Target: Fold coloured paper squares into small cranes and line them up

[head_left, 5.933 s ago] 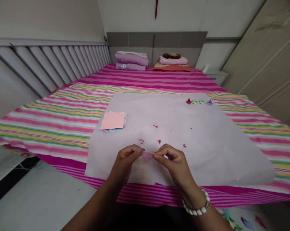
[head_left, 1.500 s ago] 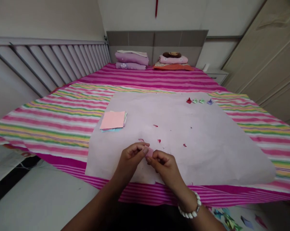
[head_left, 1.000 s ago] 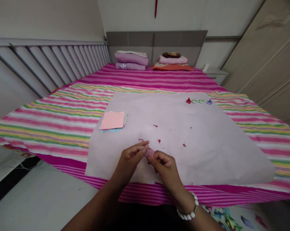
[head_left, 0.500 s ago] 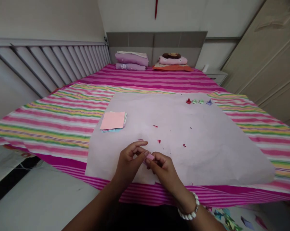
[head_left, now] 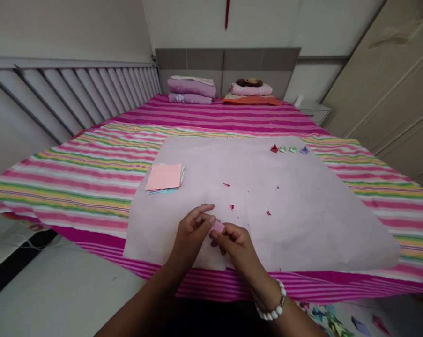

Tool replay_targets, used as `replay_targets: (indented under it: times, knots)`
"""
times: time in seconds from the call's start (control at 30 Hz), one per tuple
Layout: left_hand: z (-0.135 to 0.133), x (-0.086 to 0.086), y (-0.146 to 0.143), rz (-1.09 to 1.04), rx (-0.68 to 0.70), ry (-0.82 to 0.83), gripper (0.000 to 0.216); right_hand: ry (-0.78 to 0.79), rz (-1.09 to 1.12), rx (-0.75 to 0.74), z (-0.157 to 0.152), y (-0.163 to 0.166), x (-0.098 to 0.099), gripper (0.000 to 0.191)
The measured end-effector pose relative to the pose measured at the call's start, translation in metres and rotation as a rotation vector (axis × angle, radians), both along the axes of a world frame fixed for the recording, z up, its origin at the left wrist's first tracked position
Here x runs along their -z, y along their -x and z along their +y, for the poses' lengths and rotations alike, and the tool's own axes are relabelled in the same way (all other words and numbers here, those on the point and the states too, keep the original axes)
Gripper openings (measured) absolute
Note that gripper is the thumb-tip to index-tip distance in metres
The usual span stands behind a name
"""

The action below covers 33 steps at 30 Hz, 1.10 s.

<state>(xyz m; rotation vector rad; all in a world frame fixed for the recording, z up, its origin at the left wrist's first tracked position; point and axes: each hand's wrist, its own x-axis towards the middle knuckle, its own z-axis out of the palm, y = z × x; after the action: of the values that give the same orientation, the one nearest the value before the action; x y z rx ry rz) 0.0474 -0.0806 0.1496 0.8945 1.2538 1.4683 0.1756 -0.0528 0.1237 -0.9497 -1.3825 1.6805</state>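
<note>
Between my two hands is a small folded piece of pink paper [head_left: 218,226], held over the near edge of a large white sheet [head_left: 302,224]. My left hand [head_left: 193,229] pinches its upper left side with thumb and fingers, the index finger stretched out above. On the lower right side, my right hand [head_left: 235,241] grips the paper between thumb and bent fingers. A white bead bracelet [head_left: 275,312] circles the right wrist. Left of the hands lies a stack of square papers [head_left: 165,177], pink on top.
Several small folded paper figures [head_left: 274,148] stand in a row at the sheet's far right. Red paper scraps [head_left: 231,207] dot the middle. More folded papers [head_left: 332,320] lie below the bed's edge at right. Folded purple bedding [head_left: 190,89] rests by the headboard [head_left: 204,61].
The pink paper shows a little more of its face between my fingers, and my left thumb sits slightly higher. Both hands stay in nearly the same place.
</note>
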Motion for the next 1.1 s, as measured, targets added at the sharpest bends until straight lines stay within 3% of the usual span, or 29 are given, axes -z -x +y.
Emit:
replay_targets:
  times: [0.27,0.4,0.57,0.77,0.97,1.1]
  knots:
    - [-0.006,0.003,0.010,-0.011,0.069,-0.031,0.030,0.019,0.112,0.011,0.004,-0.006,0.000,0.023]
    - [-0.007,0.002,0.013,0.051,0.037,-0.065,0.022,-0.057,0.178,0.106,0.006,-0.011,-0.003,0.039]
    - [-0.008,-0.001,0.014,0.157,0.122,-0.082,0.014,-0.181,0.157,0.075,0.008,-0.018,-0.009,0.021]
    - [-0.010,-0.005,0.015,0.217,0.221,-0.066,0.013,-0.151,0.129,0.020,0.007,-0.019,-0.017,0.019]
    - [-0.010,-0.007,0.018,0.114,0.368,0.006,0.015,-0.058,0.083,-0.039,0.008,-0.021,-0.022,0.023]
    - [-0.011,-0.008,0.012,0.042,0.354,0.014,0.015,-0.019,0.129,-0.025,0.007,-0.019,-0.022,0.021]
